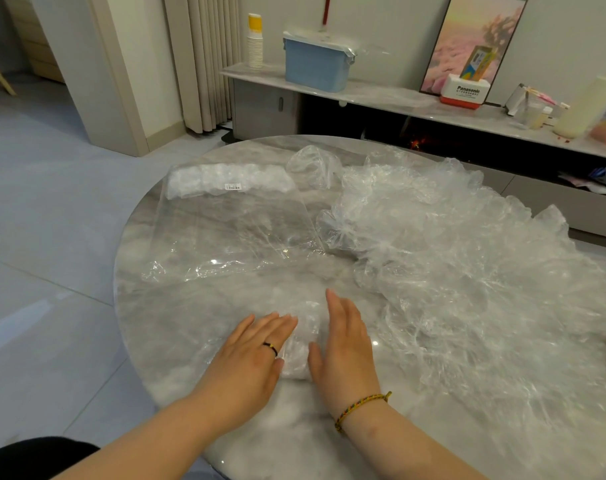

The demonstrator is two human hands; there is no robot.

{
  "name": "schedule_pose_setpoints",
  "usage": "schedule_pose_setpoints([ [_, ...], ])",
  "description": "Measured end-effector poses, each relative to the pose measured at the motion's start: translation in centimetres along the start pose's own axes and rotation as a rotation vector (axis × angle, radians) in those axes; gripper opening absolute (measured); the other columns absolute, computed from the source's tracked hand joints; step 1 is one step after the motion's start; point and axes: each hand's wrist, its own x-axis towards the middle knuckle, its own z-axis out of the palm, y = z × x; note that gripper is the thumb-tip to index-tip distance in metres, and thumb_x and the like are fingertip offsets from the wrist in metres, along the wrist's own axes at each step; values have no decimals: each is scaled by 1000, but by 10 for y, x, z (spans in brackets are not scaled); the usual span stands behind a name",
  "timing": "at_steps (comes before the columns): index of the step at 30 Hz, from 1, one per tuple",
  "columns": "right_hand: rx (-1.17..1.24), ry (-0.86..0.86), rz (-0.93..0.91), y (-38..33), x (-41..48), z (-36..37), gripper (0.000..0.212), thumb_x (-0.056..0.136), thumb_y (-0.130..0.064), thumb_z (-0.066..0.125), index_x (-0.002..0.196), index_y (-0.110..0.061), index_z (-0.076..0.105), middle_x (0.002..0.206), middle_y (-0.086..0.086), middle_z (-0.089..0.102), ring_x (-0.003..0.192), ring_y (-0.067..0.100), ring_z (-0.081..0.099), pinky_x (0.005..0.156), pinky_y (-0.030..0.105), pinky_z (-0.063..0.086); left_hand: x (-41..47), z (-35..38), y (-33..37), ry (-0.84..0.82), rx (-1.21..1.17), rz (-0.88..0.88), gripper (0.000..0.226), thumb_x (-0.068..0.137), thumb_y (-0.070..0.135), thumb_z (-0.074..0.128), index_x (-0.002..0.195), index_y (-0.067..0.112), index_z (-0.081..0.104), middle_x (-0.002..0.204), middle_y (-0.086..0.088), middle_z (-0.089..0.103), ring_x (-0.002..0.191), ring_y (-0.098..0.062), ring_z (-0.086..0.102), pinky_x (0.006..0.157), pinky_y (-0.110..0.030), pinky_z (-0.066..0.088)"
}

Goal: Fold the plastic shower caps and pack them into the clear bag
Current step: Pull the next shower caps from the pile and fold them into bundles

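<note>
A folded clear shower cap [299,344] lies as a narrow strip near the front of the round marble table [163,327]. My left hand [249,355] presses on its left side with straight fingers. My right hand [346,344] stands edge-on against its right side, fingers straight. The clear bag [232,223] lies flat at the table's left, with a row of folded caps [222,178] packed at its far end under a small label. A big heap of loose shower caps [467,271] covers the right half of the table.
A single crumpled cap [313,164] sits behind the bag. Beyond the table runs a low cabinet [381,95] with a blue bin [315,64], stacked paper cups [254,46], a Panasonic box [466,91] and a framed picture [474,39]. Grey tiled floor lies to the left.
</note>
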Motion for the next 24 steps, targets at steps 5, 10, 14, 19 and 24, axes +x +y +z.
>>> schedule_pose_setpoints([
  [5, -135, -17, -322, 6, 0, 9, 37, 78, -18, 36, 112, -22, 51, 120, 5, 62, 116, 19, 51, 106, 28, 19, 0, -6, 0, -258, 61, -46, 51, 98, 26, 13, 118, 20, 60, 114, 6, 67, 108, -9, 61, 105, -21, 12],
  [10, -260, -387, -192, 8, 3, 4, 46, 76, -32, 32, 93, -25, 75, 104, -7, 70, 95, 8, 67, 84, 25, 50, 0, -6, -1, -364, 153, -71, 72, 99, 31, -1, 109, 17, 69, 116, 4, 66, 108, -9, 61, 105, -24, 12],
  [14, -312, -392, -133, 9, 7, 3, 70, 96, -31, 1, 108, -23, 70, 121, -5, 63, 112, 9, 60, 96, 29, 43, -1, -6, 1, -410, 148, -44, 72, 99, 31, -1, 108, 18, 70, 115, 5, 67, 107, -10, 62, 105, -26, 11],
  [19, -312, -333, -192, 12, 1, 10, 72, 99, -23, 3, 91, -30, 74, 103, -13, 70, 94, 3, 67, 76, 22, 53, -1, -2, 2, -412, 108, -62, 72, 99, 29, 0, 106, 20, 71, 113, 6, 67, 104, -8, 64, 104, -25, 11],
  [24, -78, -354, -120, 10, 2, -1, 73, 73, -48, 18, 130, -17, 52, 143, -8, 36, 131, 3, 36, 107, 14, 16, 9, -12, 0, -297, -142, -158, 98, 60, 58, -9, 143, 25, 30, 141, 23, 8, 131, 11, 6, 107, -14, -9],
])
